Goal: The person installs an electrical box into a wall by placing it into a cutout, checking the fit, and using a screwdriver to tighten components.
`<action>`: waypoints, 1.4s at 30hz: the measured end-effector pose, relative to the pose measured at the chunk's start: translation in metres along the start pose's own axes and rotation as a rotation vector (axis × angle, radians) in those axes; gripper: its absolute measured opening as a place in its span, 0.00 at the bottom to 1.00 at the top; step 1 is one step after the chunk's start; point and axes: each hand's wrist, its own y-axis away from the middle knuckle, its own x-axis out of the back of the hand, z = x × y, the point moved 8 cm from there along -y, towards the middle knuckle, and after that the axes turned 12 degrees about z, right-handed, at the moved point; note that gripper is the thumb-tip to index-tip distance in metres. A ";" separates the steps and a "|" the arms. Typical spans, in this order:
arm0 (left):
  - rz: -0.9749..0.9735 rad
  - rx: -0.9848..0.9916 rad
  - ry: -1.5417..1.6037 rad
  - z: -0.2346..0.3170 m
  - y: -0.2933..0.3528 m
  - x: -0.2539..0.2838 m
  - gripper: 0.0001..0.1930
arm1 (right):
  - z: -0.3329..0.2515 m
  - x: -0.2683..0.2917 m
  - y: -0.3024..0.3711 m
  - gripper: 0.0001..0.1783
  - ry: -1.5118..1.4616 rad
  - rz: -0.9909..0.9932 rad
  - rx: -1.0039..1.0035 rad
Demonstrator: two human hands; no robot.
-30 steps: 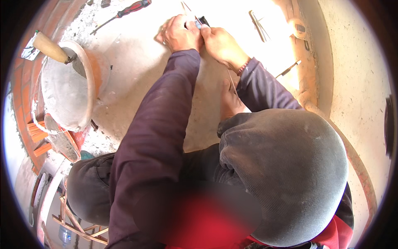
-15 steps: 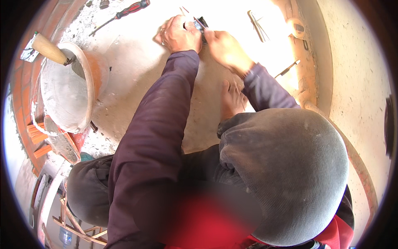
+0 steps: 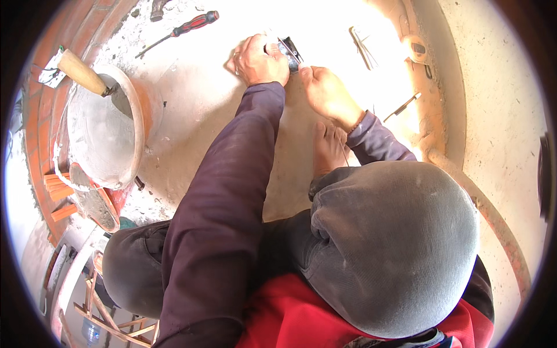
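Observation:
My left hand (image 3: pixel 259 62) is closed around a small dark, shiny box-like piece (image 3: pixel 293 64) and holds it near the floor, thumb on top. Its exact kind is hard to make out in the glare. Across the piece runs a thin, narrow strip (image 3: pixel 289 49), slanting from upper left to lower right. Its near end is pinched in the fingers of my right hand (image 3: pixel 331 97), just right of the piece. My bare foot (image 3: pixel 329 148) rests on the floor below the right wrist.
Left stands a mortar-smeared bucket (image 3: pixel 139 124) with a wooden-handled trowel (image 3: pixel 84 72) in it. A screwdriver (image 3: pixel 194 23) lies beyond. At right are thin metal pieces (image 3: pixel 362 48), a tape measure (image 3: pixel 416 49), a pen (image 3: pixel 402 107) and a pipe (image 3: pixel 493 217) along the wall.
My right hand has drawn back toward me and to the right, and the strip has slid with it across the dark piece. My left hand keeps its hold. The whole view has shifted slightly.

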 end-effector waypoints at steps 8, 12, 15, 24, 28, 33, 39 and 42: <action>-0.008 0.001 -0.001 0.004 0.002 -0.001 0.03 | 0.016 -0.001 0.000 0.17 -0.048 0.078 -0.060; -0.068 0.021 -0.029 -0.004 0.005 -0.001 0.04 | -0.005 -0.007 -0.009 0.20 0.007 0.002 0.023; -0.072 0.025 -0.031 0.000 0.006 -0.002 0.05 | -0.004 -0.003 0.000 0.20 -0.017 0.014 0.004; -0.076 0.032 -0.042 -0.004 0.005 0.000 0.05 | -0.006 -0.003 0.007 0.19 -0.021 -0.018 -0.006; -0.076 0.009 -0.079 -0.001 0.003 -0.005 0.05 | 0.000 -0.001 -0.009 0.18 -0.037 -0.022 -0.025; -0.066 0.026 -0.038 -0.002 0.005 -0.004 0.03 | -0.003 0.000 0.005 0.19 0.018 -0.002 0.050; -0.116 0.071 0.012 -0.002 0.006 -0.009 0.03 | -0.002 -0.008 -0.016 0.19 0.068 -0.034 0.118; -0.054 0.033 -0.043 -0.003 0.005 -0.006 0.03 | -0.001 0.000 0.008 0.19 -0.006 -0.042 -0.006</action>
